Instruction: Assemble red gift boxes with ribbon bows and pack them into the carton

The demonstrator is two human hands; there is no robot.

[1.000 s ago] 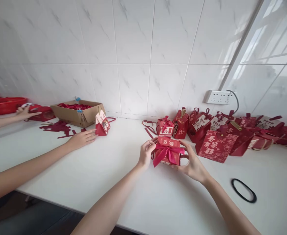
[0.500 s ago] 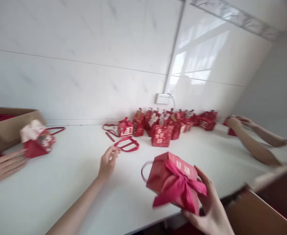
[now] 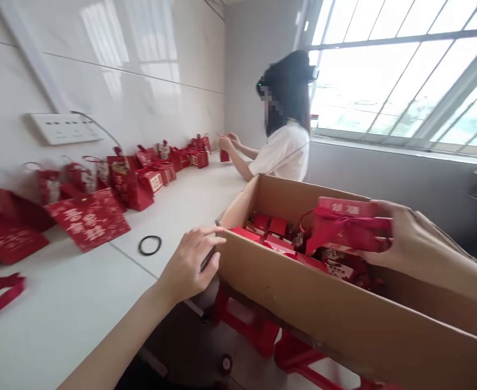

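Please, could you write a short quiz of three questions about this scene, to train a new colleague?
1. Which of the person's own hands holds the ribboned red box?
2. True or false: the black ring lies on the white table.
3. Which is nearest to the left hand: a) the window, b) the carton, c) the wall socket?

Key: 1. The right hand. 2. True. 3. b.

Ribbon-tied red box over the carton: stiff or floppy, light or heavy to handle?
Probably light: the right grip holds the red box by one end. Walls likely fairly stiff, since its upper edge looks straight, though blur limits that. The bow seems floppy; its tail droops and may snag.
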